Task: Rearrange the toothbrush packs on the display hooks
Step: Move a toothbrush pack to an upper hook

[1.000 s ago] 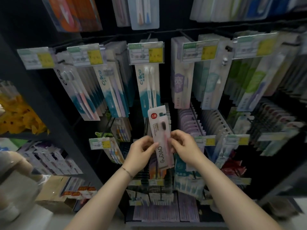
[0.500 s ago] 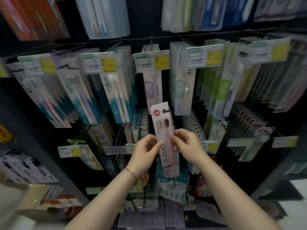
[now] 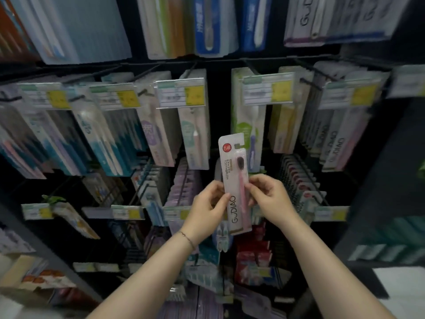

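Held pack: a pink toothbrush pack (image 3: 234,180) marked GUDIAO and TOOTHBRUSH is held upright in front of the display, near the middle of the scene, its hang hole at the top.
Left hand: the left hand (image 3: 207,208) is clasped on the pack's left edge, thumb on the front face, fingers behind.
Right hand: the right hand (image 3: 269,199) is pinched on the pack's right edge at about the same height as the other hand.
Wrist: a thin bracelet (image 3: 187,238) is worn on the left wrist.
Middle row: packs (image 3: 195,134) are hung on black hooks (image 3: 305,81) behind the held pack, with clear price tags (image 3: 180,93) carrying yellow labels at the hook ends.
Right of the row: more packs marked GUDIAO (image 3: 333,146) are hung to the far right of the held one.
Upper row: larger packs (image 3: 207,24), some blue, are hung above, blurred.
Lower row: shorter hooks with smaller packs (image 3: 184,187) and price tags (image 3: 128,212) are seen behind and below the hands; what they contain cannot be told.
Lower left: cartons (image 3: 34,279) are seen at the near left edge, blurred.
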Available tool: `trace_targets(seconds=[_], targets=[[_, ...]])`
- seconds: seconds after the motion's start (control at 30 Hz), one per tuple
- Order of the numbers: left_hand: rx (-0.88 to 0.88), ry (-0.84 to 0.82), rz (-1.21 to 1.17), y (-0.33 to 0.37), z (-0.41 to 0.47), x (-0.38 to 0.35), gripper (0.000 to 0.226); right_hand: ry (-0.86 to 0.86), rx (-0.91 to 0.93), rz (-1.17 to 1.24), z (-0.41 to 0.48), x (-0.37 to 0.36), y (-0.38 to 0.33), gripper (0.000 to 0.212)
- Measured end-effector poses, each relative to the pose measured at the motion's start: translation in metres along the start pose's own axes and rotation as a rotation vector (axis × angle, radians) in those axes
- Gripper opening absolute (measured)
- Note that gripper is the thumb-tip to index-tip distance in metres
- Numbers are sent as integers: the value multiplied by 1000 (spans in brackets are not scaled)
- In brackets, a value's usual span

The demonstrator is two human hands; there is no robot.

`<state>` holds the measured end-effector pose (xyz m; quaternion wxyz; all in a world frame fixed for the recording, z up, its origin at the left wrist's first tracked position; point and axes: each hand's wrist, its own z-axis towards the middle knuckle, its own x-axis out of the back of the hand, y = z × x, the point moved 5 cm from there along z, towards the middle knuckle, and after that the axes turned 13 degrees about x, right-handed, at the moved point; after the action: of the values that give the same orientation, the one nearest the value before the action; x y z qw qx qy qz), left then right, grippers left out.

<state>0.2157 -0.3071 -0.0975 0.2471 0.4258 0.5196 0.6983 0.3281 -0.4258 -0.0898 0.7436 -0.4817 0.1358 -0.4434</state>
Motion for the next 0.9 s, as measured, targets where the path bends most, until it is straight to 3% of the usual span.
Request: trace_targets(seconds=[0.3,0.63,0.8,0.9], targets=[[-89,58,54,48,17,-74,7,88,19,17,-2,82,-8,19],[-153,-55,89,102,46,-133,10,328,2,-86,0,157,-15,15],[-170,-61,130,127,63,-152,9,441,10,-171,7,184,-22,25],[-176,-68,96,139,71,-161,8,486,4,-182,13,197,-26,17]])
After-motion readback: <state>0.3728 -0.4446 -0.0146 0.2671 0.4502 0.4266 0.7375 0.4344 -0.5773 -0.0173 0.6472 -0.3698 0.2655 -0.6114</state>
